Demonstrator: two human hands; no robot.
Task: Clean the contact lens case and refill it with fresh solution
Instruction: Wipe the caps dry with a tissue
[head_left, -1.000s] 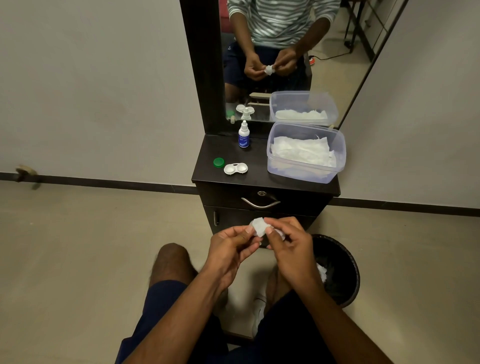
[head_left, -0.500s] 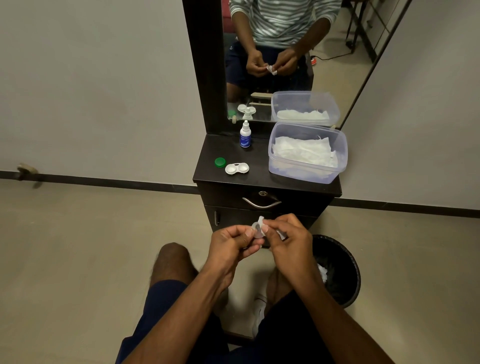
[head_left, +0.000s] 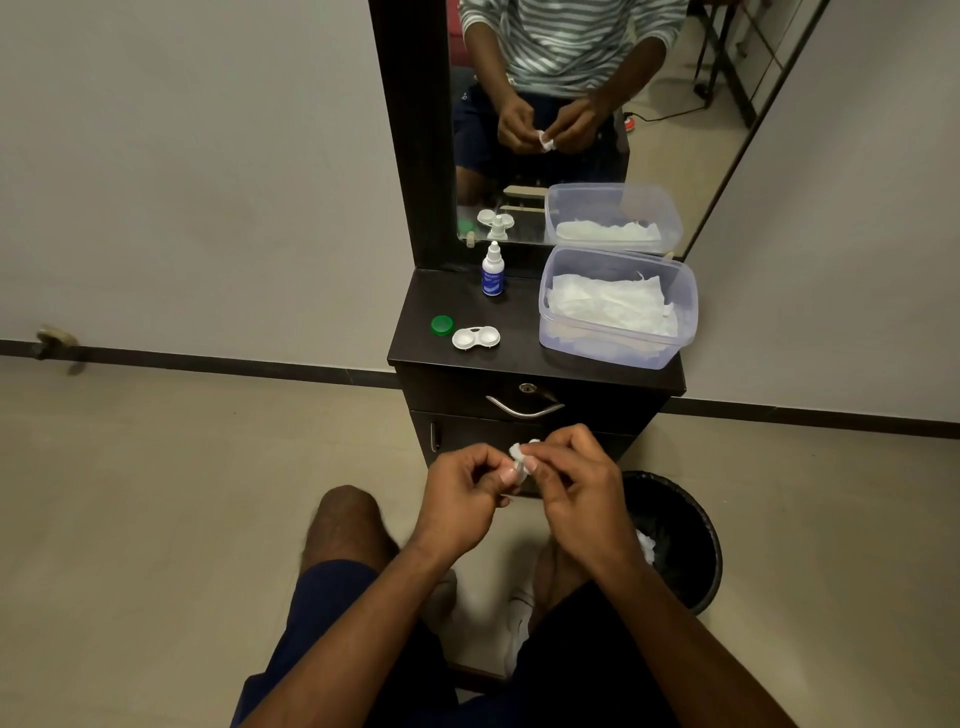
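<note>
Green cap sits at the cabinet top's nine o'clock edge, loose and alone. Just beside it, at its three o'clock, lies the lens case, both wells uncovered and facing up. At twelve o'clock of the case stands the solution bottle, upright against the mirror. Down in the foreground, the left hand has its fingers curled, pinching a small white piece that could be a cap; too little shows to say. Touching it from three o'clock, the right hand pinches a scrap of white tissue against that piece with curled fingertips. Further right on the cabinet, at three o'clock, a clear tub holds white tissues. Below it, at five o'clock, a black bin stands on the floor with crumpled white tissue inside.
</note>
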